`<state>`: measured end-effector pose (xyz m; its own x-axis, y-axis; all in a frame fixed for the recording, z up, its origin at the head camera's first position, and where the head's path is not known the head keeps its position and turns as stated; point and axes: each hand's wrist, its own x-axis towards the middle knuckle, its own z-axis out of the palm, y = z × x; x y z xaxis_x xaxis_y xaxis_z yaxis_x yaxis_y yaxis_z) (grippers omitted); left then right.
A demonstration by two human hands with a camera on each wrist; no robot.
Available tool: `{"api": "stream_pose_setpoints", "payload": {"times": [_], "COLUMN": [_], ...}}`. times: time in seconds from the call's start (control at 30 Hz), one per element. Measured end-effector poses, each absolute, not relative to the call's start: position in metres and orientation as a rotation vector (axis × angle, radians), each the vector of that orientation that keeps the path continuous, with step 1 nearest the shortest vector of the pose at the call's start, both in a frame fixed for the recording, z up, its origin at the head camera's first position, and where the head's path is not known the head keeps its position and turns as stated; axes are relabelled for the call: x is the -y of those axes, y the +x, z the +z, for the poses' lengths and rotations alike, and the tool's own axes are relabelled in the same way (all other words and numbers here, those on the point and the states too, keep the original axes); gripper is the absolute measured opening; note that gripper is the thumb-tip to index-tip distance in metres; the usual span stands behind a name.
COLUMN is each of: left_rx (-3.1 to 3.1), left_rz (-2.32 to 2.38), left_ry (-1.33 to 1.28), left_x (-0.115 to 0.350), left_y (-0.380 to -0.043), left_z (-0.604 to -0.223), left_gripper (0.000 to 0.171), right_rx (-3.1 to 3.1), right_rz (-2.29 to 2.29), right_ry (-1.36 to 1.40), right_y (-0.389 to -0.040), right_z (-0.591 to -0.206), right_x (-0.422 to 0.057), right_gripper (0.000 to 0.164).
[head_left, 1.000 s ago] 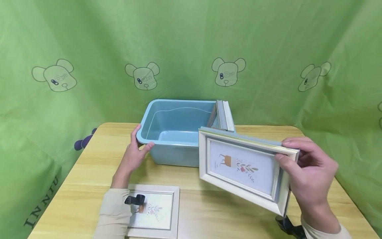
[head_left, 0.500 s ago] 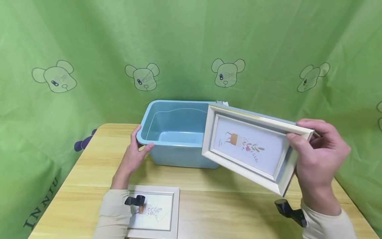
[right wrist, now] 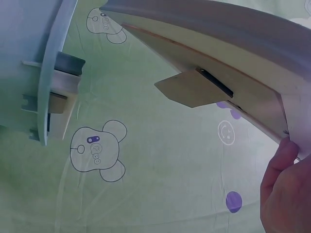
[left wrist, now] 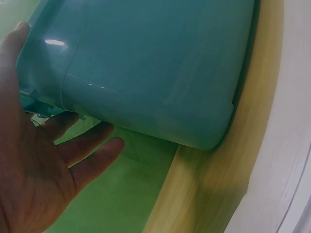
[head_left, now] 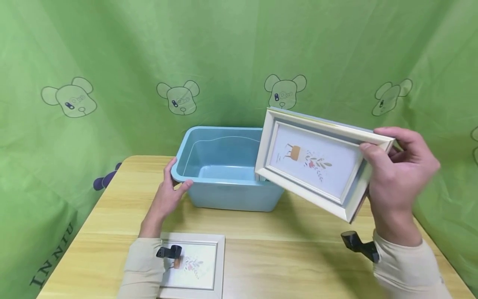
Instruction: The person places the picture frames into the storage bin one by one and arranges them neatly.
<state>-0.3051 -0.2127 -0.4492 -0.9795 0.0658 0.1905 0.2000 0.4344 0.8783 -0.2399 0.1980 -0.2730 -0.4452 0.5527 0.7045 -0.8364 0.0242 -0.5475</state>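
My right hand [head_left: 399, 166] pinches a cream picture frame [head_left: 311, 160] at its right end, thumb on the front. The frame hangs tilted in the air above the right end of a blue plastic bin [head_left: 235, 195], its flower print facing me. In the right wrist view, its back shows a flap stand [right wrist: 192, 87] sticking out. With my left hand [head_left: 169, 195] I hold the bin's front left corner, thumb at the rim and fingers round the side. Another frame's end [right wrist: 63, 92] pokes over the bin's rim in the right wrist view; in the head view the held frame mostly hides it.
A second white picture frame [head_left: 218, 265] lies face up on the wooden table [head_left: 276, 257], partly under my left forearm. A green curtain [head_left: 231, 50] with bear heads hangs close behind the table. Black camera mounts sit on both wrists.
My right hand has raised the picture frame and carried it slightly right, so it now covers the frame standing in the bin. My left hand has stayed at the bin's corner.
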Motion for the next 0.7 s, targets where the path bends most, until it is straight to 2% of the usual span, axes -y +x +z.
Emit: {"api": "stream_pose_setpoints", "payload": {"times": [0.7], "left_rx": [2.543], "left_rz": [-1.572], "left_ry": [-0.234], "left_x": [0.213], "left_y": [-0.304], "left_z": [-0.448], "left_gripper": [0.086], "right_rx": [1.482], "right_rz": [1.645], "right_ry": [0.201], "right_y": [-0.275], "right_z": [-0.245], "right_x": [-0.183], "right_gripper": [0.027]}}
